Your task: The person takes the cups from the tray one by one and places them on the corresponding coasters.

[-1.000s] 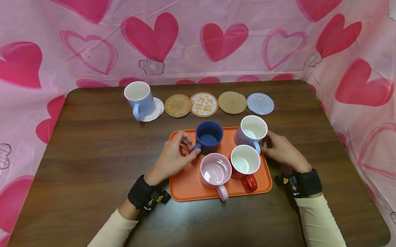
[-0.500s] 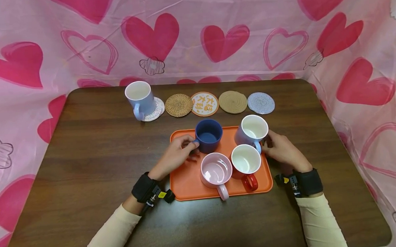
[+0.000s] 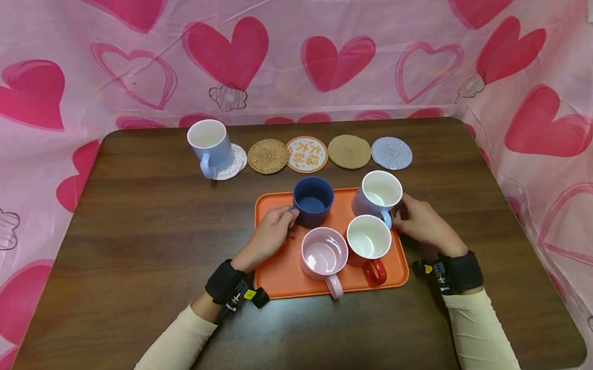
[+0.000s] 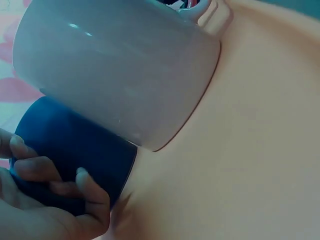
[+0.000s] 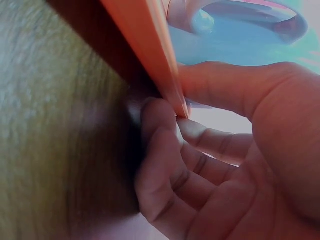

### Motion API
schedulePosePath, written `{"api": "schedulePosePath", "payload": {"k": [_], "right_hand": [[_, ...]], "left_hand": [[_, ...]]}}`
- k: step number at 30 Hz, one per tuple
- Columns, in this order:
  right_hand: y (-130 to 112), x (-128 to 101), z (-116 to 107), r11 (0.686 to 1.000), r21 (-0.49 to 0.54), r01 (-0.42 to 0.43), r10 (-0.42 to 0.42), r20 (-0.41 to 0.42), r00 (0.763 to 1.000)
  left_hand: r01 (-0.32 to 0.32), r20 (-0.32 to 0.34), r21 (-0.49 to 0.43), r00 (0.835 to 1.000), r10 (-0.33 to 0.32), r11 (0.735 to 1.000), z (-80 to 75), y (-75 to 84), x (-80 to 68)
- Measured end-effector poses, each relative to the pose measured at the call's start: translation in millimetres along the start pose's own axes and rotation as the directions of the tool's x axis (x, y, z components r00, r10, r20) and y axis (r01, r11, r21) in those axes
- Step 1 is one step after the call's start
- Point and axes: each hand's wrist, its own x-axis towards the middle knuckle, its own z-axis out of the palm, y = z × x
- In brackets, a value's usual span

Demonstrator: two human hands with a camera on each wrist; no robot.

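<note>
My left hand [image 3: 271, 234] curls its fingers [image 4: 85, 192] round the navy mug [image 3: 313, 201] at the orange tray's [image 3: 281, 272] far edge; my right hand [image 3: 421, 226] pinches the tray's right rim beside the lavender mug [image 3: 377, 197], steadying it.

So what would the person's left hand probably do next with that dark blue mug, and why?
Probably lift the dark blue mug off the orange tray toward the woven coaster. The left hand grips it by its side, one light blue mug stands on a coaster, and four coasters lie bare. The right hand holds the tray's edge.
</note>
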Motion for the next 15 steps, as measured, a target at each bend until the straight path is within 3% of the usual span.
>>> {"api": "schedulePosePath", "payload": {"k": [4, 10, 15], "right_hand": [[0.8, -0.7, 0.8, 1.0, -0.001, 0.003, -0.003, 0.002, 1.0], [1.7, -1.8, 1.7, 1.0, 0.002, -0.003, 0.003, -0.008, 1.0], [0.7, -1.1, 1.5, 1.0, 0.007, -0.012, 0.012, -0.01, 1.0]], "left_hand": [[-0.025, -0.004, 0.046, 1.0, 0.025, 0.999, -1.0, -1.7, -1.0], [-0.071, 0.041, 0.119, 0.997, 0.066, 0.99, -3.2, -5.1, -1.1], [-0.078, 0.01, 0.132, 0.997, 0.077, 0.988, -2.1, -4.6, -2.2]]}}
